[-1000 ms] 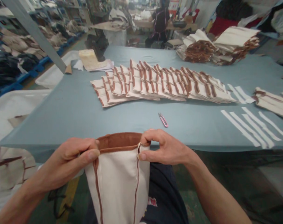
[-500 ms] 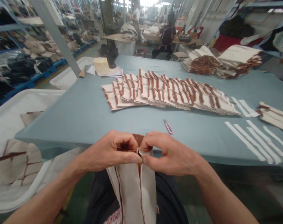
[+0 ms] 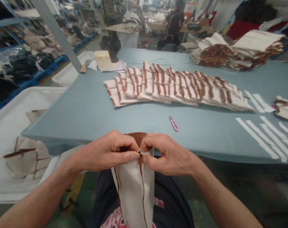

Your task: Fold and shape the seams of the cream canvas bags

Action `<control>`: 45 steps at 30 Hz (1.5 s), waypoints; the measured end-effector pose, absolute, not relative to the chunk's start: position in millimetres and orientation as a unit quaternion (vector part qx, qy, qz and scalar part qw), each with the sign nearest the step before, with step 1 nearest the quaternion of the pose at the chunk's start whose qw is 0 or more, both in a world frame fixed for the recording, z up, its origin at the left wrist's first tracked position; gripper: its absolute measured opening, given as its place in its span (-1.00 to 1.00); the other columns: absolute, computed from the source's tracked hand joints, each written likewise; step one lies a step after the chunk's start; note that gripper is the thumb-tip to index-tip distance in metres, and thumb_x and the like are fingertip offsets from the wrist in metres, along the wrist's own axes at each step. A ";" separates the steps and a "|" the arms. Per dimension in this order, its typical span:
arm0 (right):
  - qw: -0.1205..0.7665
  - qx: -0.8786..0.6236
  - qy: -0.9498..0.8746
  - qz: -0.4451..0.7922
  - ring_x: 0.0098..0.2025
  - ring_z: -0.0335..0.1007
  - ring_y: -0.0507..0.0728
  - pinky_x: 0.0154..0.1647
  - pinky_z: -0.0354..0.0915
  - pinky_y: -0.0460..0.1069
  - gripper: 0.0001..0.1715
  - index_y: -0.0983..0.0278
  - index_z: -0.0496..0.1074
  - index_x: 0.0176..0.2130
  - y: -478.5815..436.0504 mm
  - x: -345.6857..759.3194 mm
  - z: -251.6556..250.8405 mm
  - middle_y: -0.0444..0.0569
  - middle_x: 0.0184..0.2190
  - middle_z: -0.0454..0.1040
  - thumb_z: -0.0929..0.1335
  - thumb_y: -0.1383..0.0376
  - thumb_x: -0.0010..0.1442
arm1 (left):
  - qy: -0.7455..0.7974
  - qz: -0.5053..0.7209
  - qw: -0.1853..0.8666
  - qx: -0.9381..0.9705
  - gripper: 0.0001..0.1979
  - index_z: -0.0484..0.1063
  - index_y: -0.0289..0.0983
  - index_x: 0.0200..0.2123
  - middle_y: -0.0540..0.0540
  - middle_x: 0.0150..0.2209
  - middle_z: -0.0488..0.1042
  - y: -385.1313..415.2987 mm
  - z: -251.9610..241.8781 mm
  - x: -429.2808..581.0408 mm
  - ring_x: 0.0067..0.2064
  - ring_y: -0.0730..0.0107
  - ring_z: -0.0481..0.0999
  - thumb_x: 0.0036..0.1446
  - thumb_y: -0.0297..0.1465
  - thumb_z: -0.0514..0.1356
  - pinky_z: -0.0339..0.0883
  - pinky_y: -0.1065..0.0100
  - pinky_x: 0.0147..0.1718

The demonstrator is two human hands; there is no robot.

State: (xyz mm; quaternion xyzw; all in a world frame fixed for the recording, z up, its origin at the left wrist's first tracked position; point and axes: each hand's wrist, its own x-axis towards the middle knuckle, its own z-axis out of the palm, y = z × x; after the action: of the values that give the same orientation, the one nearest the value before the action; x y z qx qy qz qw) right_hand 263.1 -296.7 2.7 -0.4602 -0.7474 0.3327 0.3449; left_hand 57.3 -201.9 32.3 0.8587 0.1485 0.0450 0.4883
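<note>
A cream canvas bag with brown trim (image 3: 134, 190) hangs over my lap, just short of the table's near edge. My left hand (image 3: 108, 151) and my right hand (image 3: 168, 154) are both closed on its brown top rim, thumbs pinched together at a seam in the middle. The rim is squeezed narrow between them. On the blue-grey table (image 3: 87, 107) a small pink thread snip (image 3: 173, 123) lies a little beyond my right hand.
A fanned row of folded cream bags (image 3: 177, 87) crosses the table's middle. White strips (image 3: 264, 136) lie at the right, stacked bags (image 3: 236, 49) at the far right. White bins (image 3: 13, 126) with bags stand left of the table. A person (image 3: 173, 25) sits far behind.
A second ago my hands held the bag's rim stretched wide apart. They have since come together and pinch it at the middle seam. The view has shifted slightly.
</note>
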 end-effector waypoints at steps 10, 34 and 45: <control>0.378 -0.494 -0.722 0.304 -0.42 0.25 0.04 -0.32 0.12 -0.04 -0.92 0.24 0.33 -0.41 -301.4 253.3 -0.7 -0.17 -0.47 0.39 0.31 0.35 0.15 | 0.228 0.123 0.328 0.908 -0.77 0.51 -0.31 -0.44 0.09 -0.56 0.45 -225.4 36.0 55.5 -0.53 0.57 0.37 0.17 -0.52 0.08 0.12 0.49 -0.49; 0.478 -0.404 -0.505 0.595 -0.55 0.06 -0.02 -0.52 0.06 -0.10 -0.48 0.19 0.14 -0.49 -302.8 220.7 -21.8 -0.24 -0.60 0.22 0.40 -0.04 0.23 | 0.242 0.189 0.651 0.694 -0.84 0.44 -0.32 -0.53 0.01 -0.53 0.45 -231.8 17.2 50.4 -0.49 0.48 0.32 0.06 -0.41 0.17 0.17 0.46 -0.51; 0.416 -0.392 -0.455 0.683 -0.58 -0.18 -0.09 -0.61 -0.15 -0.13 -0.27 0.22 0.15 -0.53 -303.4 228.6 -12.4 -0.32 -0.62 0.01 0.51 -0.21 0.12 | 0.274 0.127 0.751 0.587 -0.46 0.30 -0.29 -0.53 0.01 -0.53 0.41 -231.6 4.9 47.5 -0.53 0.55 0.23 0.12 0.00 0.40 0.08 0.51 -0.56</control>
State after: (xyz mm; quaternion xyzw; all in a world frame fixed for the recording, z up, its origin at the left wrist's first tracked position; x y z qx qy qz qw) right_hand 228.6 -303.4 -12.4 -0.3919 -0.4553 0.6829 0.4156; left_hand 47.5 -231.6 4.9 0.5874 0.2739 0.1271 0.7509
